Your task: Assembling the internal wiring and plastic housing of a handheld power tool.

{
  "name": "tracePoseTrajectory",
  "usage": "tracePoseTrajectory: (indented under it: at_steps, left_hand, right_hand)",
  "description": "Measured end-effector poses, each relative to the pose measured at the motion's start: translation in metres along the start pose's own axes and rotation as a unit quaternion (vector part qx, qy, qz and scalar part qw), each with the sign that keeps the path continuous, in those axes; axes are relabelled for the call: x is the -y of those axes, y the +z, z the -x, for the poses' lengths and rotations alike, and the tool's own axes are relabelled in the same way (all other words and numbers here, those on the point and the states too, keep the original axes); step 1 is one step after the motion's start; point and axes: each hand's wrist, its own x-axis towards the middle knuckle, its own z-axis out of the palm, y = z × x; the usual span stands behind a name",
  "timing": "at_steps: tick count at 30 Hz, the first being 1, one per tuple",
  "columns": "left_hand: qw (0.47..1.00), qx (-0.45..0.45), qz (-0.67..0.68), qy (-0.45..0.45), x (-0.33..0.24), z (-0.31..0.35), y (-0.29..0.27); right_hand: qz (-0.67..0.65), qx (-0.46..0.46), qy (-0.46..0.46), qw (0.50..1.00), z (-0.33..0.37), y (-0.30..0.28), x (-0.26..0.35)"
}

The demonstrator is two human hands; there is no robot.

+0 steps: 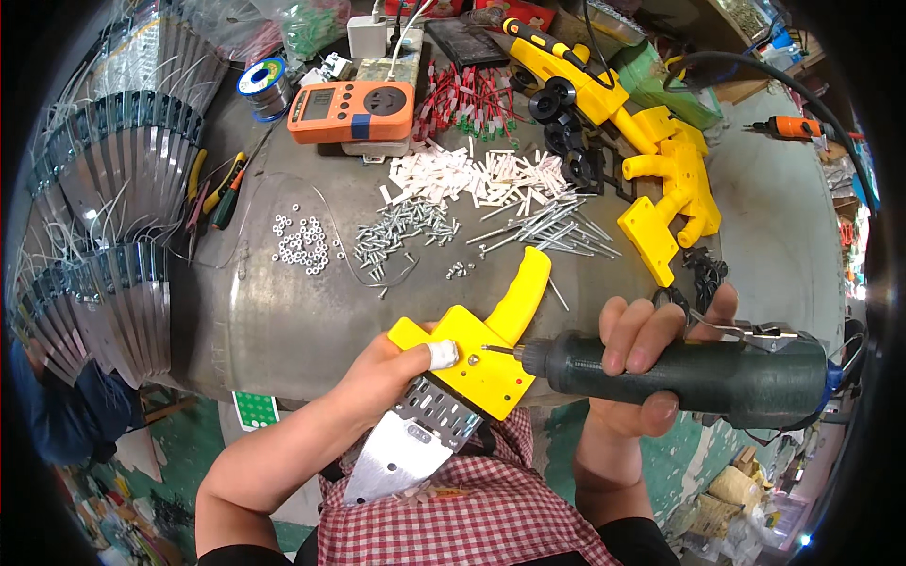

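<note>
My left hand (380, 375) is closed round a yellow plastic tool housing (495, 366) with a curved handle and a slotted metal blade (401, 453) pointing toward my body. White tape wraps the thumb, which presses on the housing's face. My right hand (646, 344) grips a dark green electric screwdriver (703, 377) lying level, its bit pointing left. The bit tip (486, 348) is over the housing, close to a screw (473, 360); whether it touches the plastic I cannot tell. Small screw heads show at the housing's corners.
Beyond the housing lie piles of short screws (401, 231), long screws (557, 226), nuts (302, 247) and white sleeves (472, 177). An orange multimeter (351, 111) and solder spool (264, 87) stand farther back. Yellow housings (675, 189) lie right; metal blades (104, 292) are stacked left.
</note>
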Motion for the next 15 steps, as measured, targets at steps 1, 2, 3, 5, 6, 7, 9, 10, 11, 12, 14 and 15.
tracePoseTrajectory:
  at_steps: [1,2,3,5,6,7,9,10,11,12,14,15]
  left_hand:
    - [1.000,0.000,0.000,0.000,0.000,0.000,0.001]
    - [1.000,-0.001,0.000,0.002,0.001,-0.001,0.001]
    - [1.000,-0.005,0.000,0.004,0.002,0.000,0.000]
    - [1.000,-0.011,-0.009,0.008,0.001,0.001,0.000]
    - [1.000,-0.012,-0.018,0.012,0.001,0.000,0.001]
    - [1.000,-0.012,-0.017,0.013,0.002,-0.001,0.003]
    - [0.997,-0.047,-0.062,0.029,0.005,-0.003,0.005]
    - [0.997,-0.048,-0.060,0.032,0.007,-0.004,0.005]
    - [0.995,-0.050,-0.083,0.029,0.009,-0.004,0.004]
    - [0.993,-0.051,-0.107,0.025,0.010,-0.005,0.004]
    - [0.992,-0.054,-0.112,0.017,0.008,-0.004,0.005]
    - [0.991,-0.057,-0.118,0.006,0.008,-0.004,0.005]
  right_hand:
    - [0.000,0.000,0.000,1.000,0.000,0.001,0.002]
    - [0.008,-0.002,0.004,1.000,-0.001,0.002,0.004]
    - [0.014,-0.004,0.009,1.000,0.000,0.004,0.004]
    - [0.024,-0.004,0.012,1.000,0.003,0.006,0.002]
    - [0.038,-0.005,0.014,0.999,0.003,0.007,0.002]
    - [0.039,-0.003,0.013,0.999,0.004,0.011,0.003]
    - [0.111,-0.026,0.024,0.993,0.008,0.020,0.006]
    - [0.110,-0.022,0.024,0.993,0.008,0.018,0.005]
    - [0.115,0.047,0.003,0.992,0.009,0.015,0.003]
    - [0.120,0.116,-0.018,0.986,0.011,0.013,0.002]
    - [0.122,0.112,-0.021,0.986,0.016,0.013,0.001]
    - [0.109,0.116,-0.007,0.987,0.017,0.011,0.001]
